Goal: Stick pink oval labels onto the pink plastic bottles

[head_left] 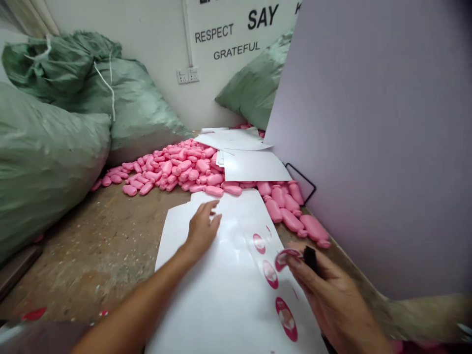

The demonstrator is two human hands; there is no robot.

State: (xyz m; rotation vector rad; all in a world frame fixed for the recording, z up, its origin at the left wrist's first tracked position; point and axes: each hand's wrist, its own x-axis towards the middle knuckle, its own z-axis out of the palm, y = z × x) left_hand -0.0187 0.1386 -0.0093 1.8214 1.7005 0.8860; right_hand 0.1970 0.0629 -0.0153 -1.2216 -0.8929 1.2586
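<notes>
Hiding their contents, green sacks [143,108] bulge; right grip [326,282] pinches a sticker [281,258], left grip [202,225] is spread.

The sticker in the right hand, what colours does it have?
The sticker is magenta with some white, best seen in the head view.

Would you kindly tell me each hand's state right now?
Left hand: open, holding nothing visible, over the white sheet.
Right hand: closed, pinching an oval sticker.
</notes>
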